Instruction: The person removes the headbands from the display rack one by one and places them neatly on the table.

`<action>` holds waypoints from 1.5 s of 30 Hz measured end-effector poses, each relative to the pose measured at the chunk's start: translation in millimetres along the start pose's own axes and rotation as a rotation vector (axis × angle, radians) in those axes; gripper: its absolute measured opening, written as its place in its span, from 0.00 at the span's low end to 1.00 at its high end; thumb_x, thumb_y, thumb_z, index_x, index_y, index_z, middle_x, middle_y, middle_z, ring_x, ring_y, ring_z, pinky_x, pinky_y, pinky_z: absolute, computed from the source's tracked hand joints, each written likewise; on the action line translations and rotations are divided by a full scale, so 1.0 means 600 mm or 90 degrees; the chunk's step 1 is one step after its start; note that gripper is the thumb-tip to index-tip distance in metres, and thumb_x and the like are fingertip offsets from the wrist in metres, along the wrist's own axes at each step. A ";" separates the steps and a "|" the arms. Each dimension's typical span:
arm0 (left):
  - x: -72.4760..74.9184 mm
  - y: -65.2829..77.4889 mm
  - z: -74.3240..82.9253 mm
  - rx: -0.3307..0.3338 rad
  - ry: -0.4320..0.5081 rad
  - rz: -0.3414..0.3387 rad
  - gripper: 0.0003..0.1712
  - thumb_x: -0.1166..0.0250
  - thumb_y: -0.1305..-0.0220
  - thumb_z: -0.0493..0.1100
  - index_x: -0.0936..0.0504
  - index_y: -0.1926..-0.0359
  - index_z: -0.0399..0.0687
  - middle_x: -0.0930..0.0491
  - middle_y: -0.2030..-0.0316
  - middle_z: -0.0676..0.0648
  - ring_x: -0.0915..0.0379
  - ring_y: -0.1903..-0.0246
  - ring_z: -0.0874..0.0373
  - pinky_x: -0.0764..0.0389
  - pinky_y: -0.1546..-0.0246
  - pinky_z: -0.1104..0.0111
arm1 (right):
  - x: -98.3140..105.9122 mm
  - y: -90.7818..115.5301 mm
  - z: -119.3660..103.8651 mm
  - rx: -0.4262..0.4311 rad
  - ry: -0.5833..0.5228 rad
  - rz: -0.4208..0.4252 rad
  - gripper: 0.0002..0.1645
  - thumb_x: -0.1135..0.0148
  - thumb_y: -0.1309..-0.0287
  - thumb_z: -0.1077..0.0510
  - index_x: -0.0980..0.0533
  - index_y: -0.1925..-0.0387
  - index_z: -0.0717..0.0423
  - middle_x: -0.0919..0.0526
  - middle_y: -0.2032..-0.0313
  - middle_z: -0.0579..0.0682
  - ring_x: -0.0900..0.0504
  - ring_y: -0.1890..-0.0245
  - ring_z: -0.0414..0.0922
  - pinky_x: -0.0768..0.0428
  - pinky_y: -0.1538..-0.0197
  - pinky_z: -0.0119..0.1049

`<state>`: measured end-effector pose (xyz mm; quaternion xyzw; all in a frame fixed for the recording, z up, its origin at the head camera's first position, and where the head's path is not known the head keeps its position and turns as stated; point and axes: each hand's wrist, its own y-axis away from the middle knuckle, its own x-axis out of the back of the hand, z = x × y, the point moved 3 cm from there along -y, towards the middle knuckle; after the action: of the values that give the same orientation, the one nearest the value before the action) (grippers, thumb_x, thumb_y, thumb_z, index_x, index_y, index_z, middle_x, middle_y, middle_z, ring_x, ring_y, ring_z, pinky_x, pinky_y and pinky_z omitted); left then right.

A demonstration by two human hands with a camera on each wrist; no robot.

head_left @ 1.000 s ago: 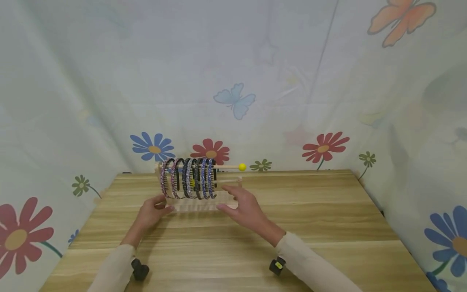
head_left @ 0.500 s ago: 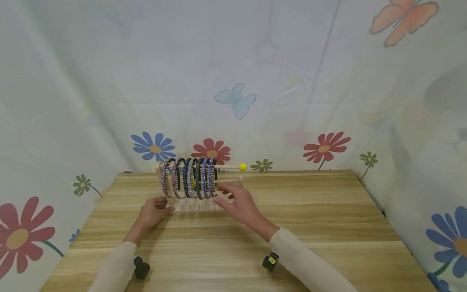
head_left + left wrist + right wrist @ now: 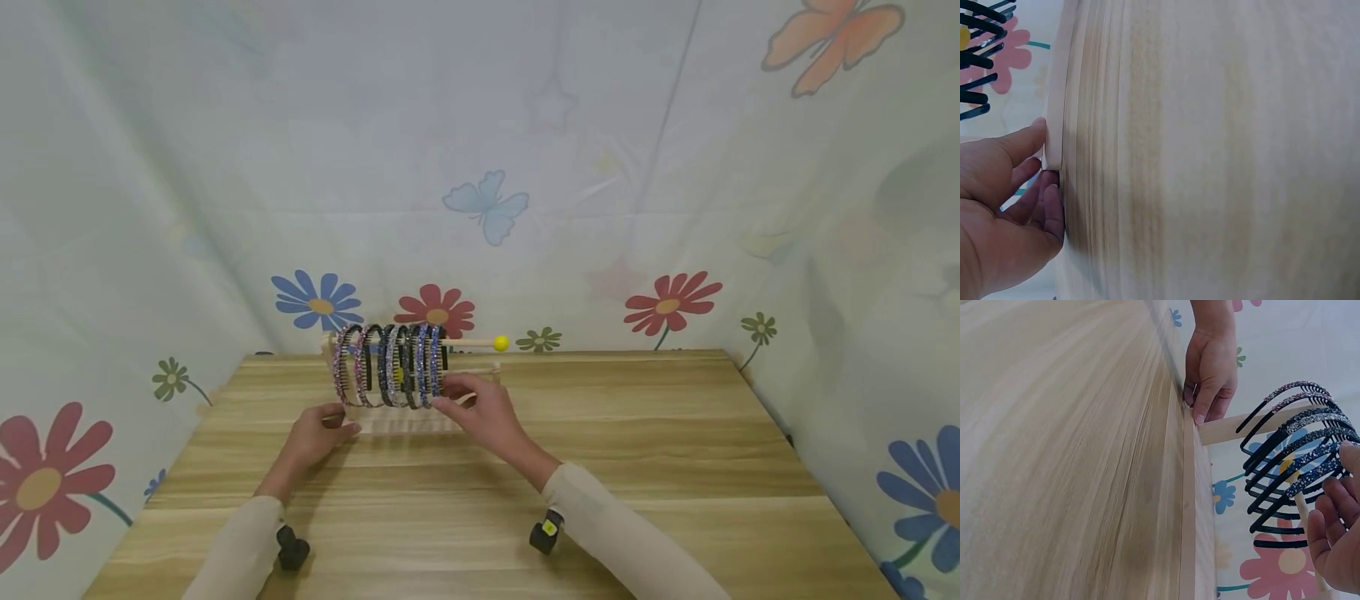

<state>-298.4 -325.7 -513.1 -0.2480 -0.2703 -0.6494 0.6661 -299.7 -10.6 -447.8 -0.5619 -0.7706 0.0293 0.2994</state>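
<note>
A pale wooden stand (image 3: 401, 427) bears a row of several glittery toothed headbands (image 3: 386, 367), pink at the left through black and silver to blue at the right. My left hand (image 3: 311, 433) grips the stand's left front corner, thumb and fingers around the base bar (image 3: 1054, 134) in the left wrist view. At the right end of the row, my right hand (image 3: 487, 412) pinches the outermost blue headband (image 3: 1316, 472) near its lower edge, thumb at its front. Part of this hand is cut off in the right wrist view, with its other fingers loosely bent.
The stand's upper rod (image 3: 472, 342) ends in a yellow ball (image 3: 501, 343) and juts out right of the headbands. Below it lies a second rod (image 3: 468, 372). All stand near the back edge of the wood-grain table (image 3: 615, 467), before a flowered curtain (image 3: 585, 250).
My right hand has moved left from beside the stand's right end, its thumb and fingers closing in on the outermost blue headband. My left hand has stayed on the base corner.
</note>
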 end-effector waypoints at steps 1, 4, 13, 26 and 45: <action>0.001 0.001 0.001 0.001 0.002 0.001 0.33 0.31 0.31 0.44 0.27 0.35 0.24 0.25 0.38 0.26 0.24 0.40 0.32 0.21 0.42 0.46 | 0.000 0.000 -0.001 0.001 -0.004 0.003 0.23 0.32 0.33 0.46 0.18 0.44 0.53 0.12 0.55 0.46 0.14 0.54 0.41 0.15 0.57 0.31; 0.000 0.000 0.000 0.000 0.006 0.003 0.33 0.30 0.32 0.43 0.27 0.35 0.25 0.25 0.38 0.27 0.24 0.40 0.32 0.21 0.42 0.46 | -0.002 -0.002 0.000 0.002 -0.008 0.010 0.20 0.31 0.34 0.48 0.17 0.46 0.53 0.12 0.57 0.46 0.14 0.55 0.40 0.15 0.58 0.31; -0.004 -0.002 -0.002 -0.002 0.003 0.003 0.32 0.30 0.32 0.43 0.26 0.35 0.25 0.25 0.38 0.27 0.24 0.40 0.32 0.21 0.41 0.46 | -0.002 -0.004 -0.006 0.007 -0.004 0.010 0.15 0.30 0.34 0.51 0.15 0.52 0.55 0.11 0.60 0.47 0.14 0.59 0.39 0.15 0.60 0.30; -0.003 -0.006 -0.005 0.002 -0.004 0.011 0.32 0.29 0.33 0.43 0.26 0.36 0.25 0.25 0.38 0.26 0.24 0.40 0.32 0.21 0.42 0.46 | 0.017 -0.005 -0.015 0.006 0.026 0.018 0.15 0.34 0.32 0.55 0.18 0.48 0.59 0.12 0.60 0.49 0.15 0.58 0.44 0.16 0.58 0.30; -0.002 -0.005 -0.003 0.010 -0.011 0.008 0.32 0.29 0.32 0.44 0.25 0.36 0.26 0.25 0.38 0.26 0.25 0.40 0.31 0.21 0.42 0.45 | 0.055 0.002 -0.024 0.029 -0.017 0.057 0.11 0.34 0.31 0.54 0.16 0.53 0.56 0.13 0.61 0.48 0.14 0.56 0.45 0.14 0.54 0.40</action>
<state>-301.2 -326.1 -515.0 -0.2504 -0.2794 -0.6407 0.6699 -298.0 14.9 -422.3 -0.5885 -0.7477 0.0676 0.3002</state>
